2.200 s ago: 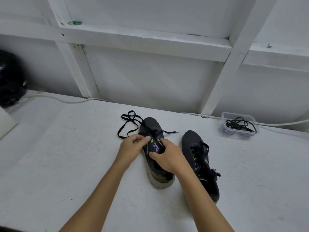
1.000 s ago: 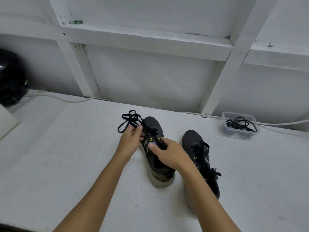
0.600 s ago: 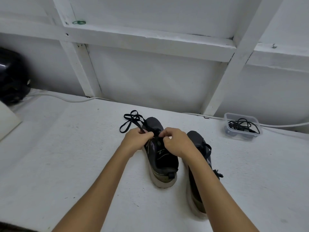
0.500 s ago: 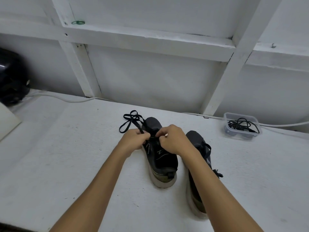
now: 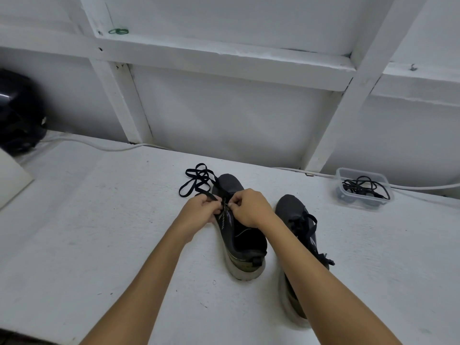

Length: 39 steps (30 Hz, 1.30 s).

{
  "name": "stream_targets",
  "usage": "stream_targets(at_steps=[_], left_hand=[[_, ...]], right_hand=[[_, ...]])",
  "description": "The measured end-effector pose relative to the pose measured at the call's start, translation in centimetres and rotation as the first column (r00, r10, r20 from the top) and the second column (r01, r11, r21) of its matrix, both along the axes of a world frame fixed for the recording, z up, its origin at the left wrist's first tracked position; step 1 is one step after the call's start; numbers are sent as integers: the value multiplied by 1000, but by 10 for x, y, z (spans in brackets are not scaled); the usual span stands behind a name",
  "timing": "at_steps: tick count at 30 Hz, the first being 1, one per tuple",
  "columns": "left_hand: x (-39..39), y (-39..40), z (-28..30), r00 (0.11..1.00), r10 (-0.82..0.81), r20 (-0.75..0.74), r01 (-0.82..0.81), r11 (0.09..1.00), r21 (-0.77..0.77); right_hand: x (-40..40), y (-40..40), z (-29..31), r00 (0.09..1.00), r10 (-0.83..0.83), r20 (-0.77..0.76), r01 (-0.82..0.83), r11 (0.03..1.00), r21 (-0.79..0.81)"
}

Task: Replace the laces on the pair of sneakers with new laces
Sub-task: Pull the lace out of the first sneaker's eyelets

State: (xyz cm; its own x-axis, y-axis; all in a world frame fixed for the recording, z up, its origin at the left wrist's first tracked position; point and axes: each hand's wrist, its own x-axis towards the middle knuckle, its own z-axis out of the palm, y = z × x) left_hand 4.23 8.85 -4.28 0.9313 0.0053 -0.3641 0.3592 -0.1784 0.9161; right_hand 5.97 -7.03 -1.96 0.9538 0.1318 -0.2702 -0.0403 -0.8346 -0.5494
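My left hand (image 5: 200, 209) and right hand (image 5: 250, 207) each pinch the flat black lace (image 5: 196, 183) over the left sneaker (image 5: 239, 235) on the worktop (image 5: 99, 232); it is limp and light (likely slippery), so I would grip near its tip.

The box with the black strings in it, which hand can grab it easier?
Probably the right hand. The clear box sits on the person's right, past the second sneaker. The left hand is pinching the loose black lace.
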Motion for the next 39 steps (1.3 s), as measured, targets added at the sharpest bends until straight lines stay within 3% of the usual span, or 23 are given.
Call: stream_targets(at_steps=[4, 10, 17, 20, 22, 25, 27, 31, 35, 37, 39], left_hand=[[-5, 1, -7, 995, -10, 96, 6, 999, 42], [-3, -4, -11, 988, 0, 152, -17, 994, 110], [3, 1, -9, 993, -6, 114, -12, 988, 153], [3, 4, -10, 990, 94, 101, -109, 982, 156], [0, 6, -9, 982, 154, 112, -177, 958, 227], [-8, 3, -4, 973, 212, 85, -228, 936, 267], [-11, -1, -3, 967, 237, 96, -255, 925, 283], [-11, -9, 0, 985, 149, 82, -166, 941, 295], [-5, -11, 10, 992, 99, 76, -114, 965, 238], [-4, -11, 14, 997, 57, 58, -69, 968, 243], [-6, -14, 17, 999, 19, 33, -27, 958, 285]], right_hand=[[4, -4, -3, 1000, -12, -22, 14, 995, 98], [6, -3, -8, 1000, -4, -12, 5, 996, 84], [3, -1, -4, 999, -35, 25, 31, 988, 151], [5, -12, 4, 982, -178, -59, 188, 944, 272], [4, -27, 11, 966, -215, -147, 247, 935, 255], [-9, -45, 22, 955, -107, -276, 166, 966, 198], [-17, -51, 24, 961, -44, -274, 108, 969, 223], [-21, -44, 25, 968, -117, -223, 177, 945, 274], [-26, -30, 25, 918, -181, -352, 324, 855, 405], [-26, -32, 20, 919, -176, -352, 310, 875, 371], [-23, -37, 12, 957, -158, -242, 224, 935, 275]])
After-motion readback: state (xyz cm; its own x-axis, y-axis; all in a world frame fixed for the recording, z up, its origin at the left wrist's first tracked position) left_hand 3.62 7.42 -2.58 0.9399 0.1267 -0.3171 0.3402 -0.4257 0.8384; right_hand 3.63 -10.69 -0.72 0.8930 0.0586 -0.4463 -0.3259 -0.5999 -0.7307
